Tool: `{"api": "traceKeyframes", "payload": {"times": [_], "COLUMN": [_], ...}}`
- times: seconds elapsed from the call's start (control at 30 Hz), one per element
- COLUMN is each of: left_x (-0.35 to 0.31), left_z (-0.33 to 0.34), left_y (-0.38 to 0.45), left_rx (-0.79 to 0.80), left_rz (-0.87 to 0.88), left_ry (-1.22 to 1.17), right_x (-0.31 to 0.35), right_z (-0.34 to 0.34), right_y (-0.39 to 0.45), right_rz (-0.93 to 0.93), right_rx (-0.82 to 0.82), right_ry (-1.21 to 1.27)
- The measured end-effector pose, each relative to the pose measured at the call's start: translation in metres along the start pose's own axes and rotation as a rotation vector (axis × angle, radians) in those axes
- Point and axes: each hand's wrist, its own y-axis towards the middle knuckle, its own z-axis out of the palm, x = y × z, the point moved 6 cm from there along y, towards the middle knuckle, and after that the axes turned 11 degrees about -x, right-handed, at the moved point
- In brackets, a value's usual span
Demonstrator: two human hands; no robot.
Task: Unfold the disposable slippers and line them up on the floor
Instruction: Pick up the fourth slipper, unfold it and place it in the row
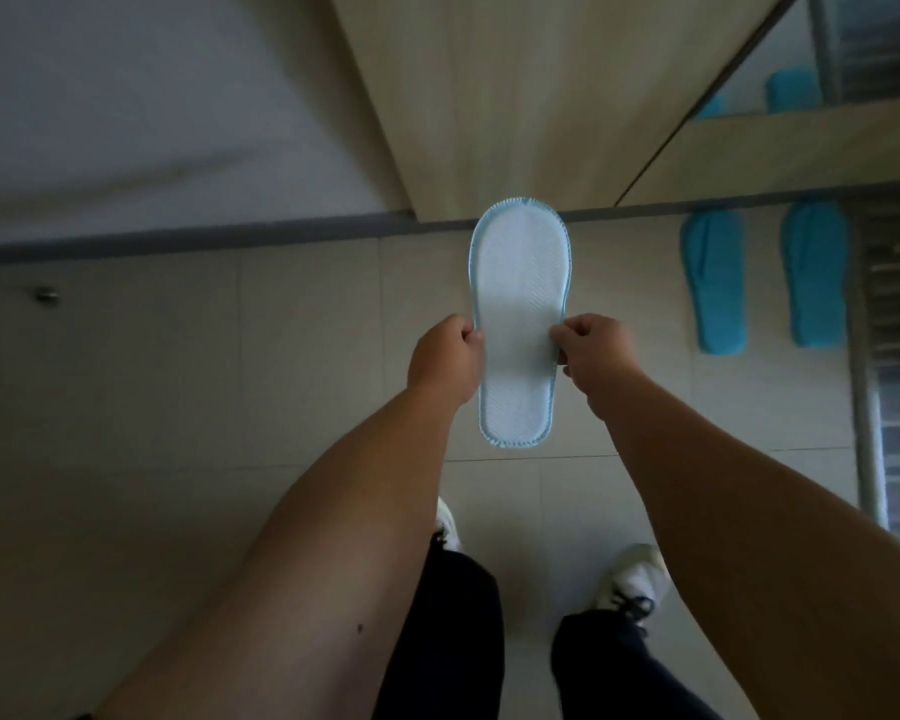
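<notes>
We hold a white slipper (520, 304) flat above the tiled floor (230, 356), sole up. Our left hand (445, 356) and right hand (593, 350) pinch its side edges, fingers closed. Two blue slippers (765, 278) lie side by side at right.

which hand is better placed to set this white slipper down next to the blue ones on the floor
Right, probably. The right hand pinches the white slipper's right edge, on the side where the two blue slippers lie by the wall. The left hand grips the far edge and would have to cross over.
</notes>
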Motion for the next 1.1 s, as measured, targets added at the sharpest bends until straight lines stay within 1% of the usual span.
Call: {"api": "traceKeyframes", "payload": {"times": [0.2,0.27,0.37,0.43,0.5,0.63,0.7,0.8,0.9,0.97,1.0,1.07,1.1], "left_x": [0.062,0.073,0.083,0.082,0.076,0.065,0.060,0.058,0.065,0.075,0.081,0.094,0.101], "left_z": [-0.022,-0.024,-0.030,-0.025,-0.019,-0.012,-0.010,-0.013,-0.021,-0.026,-0.028,-0.030,-0.030], "left_y": [0.020,0.027,0.039,0.046,0.051,0.057,0.058,0.062,0.069,0.074,0.075,0.077,0.078], "left_rx": [-0.083,-0.122,-0.218,-0.197,-0.146,-0.061,-0.056,-0.084,-0.127,-0.138,-0.131,-0.099,-0.081], "left_rz": [-0.119,-0.150,-0.180,-0.167,-0.154,-0.244,-0.261,-0.259,-0.249,-0.252,-0.259,-0.280,-0.304], "left_ry": [-0.050,-0.072,-0.090,-0.117,-0.204,-0.476,-0.541,-0.529,-0.446,-0.396,-0.386,-0.401,-0.439], "right_x": [0.018,0.021,0.033,0.039,0.043,0.056,0.060,0.064,0.064,0.063,0.063,0.059,0.054], "right_z": [0.065,0.079,0.098,0.109,0.117,0.124,0.129,0.136,0.145,0.145,0.142,0.135,0.134], "right_y": [-0.003,-0.001,-0.001,-0.006,-0.013,-0.023,-0.026,-0.031,-0.033,-0.030,-0.027,-0.012,0.000], "right_rz": [-0.053,-0.075,-0.185,-0.260,-0.322,-0.478,-0.555,-0.698,-0.805,-0.800,-0.776,-0.683,-0.596], "right_rx": [0.062,0.044,-0.024,-0.042,-0.046,-0.092,-0.078,-0.040,0.042,0.077,0.065,0.024,0.021], "right_ry": [-0.065,-0.078,-0.176,-0.254,-0.310,-0.456,-0.535,-0.585,-0.601,-0.504,-0.425,-0.331,-0.336]}}
